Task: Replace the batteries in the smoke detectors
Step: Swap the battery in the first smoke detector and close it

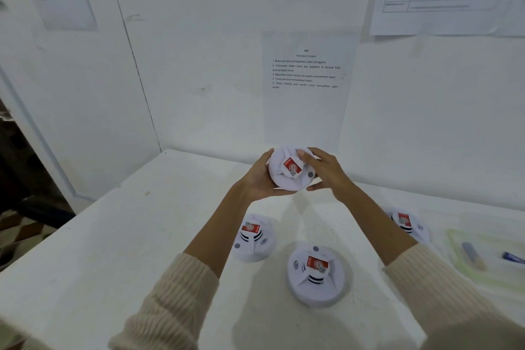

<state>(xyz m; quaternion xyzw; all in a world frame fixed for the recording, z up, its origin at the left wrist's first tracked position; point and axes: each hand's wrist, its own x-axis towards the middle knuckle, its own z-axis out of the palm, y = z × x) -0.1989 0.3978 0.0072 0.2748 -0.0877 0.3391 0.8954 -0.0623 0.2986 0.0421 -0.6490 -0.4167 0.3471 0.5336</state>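
white smoke detector sits mid-frame above the desk. left hand cups its rim, right hand grasps the far side. probably twisting the base open: brace left, turn right, keep it level. left detector, middle detector, right detector lie below. battery tray lower right. wall close behind, free desk lower left up to its edge.

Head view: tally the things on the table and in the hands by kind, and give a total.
Detectors: 4
Batteries: 2
Tray: 1
Total: 7
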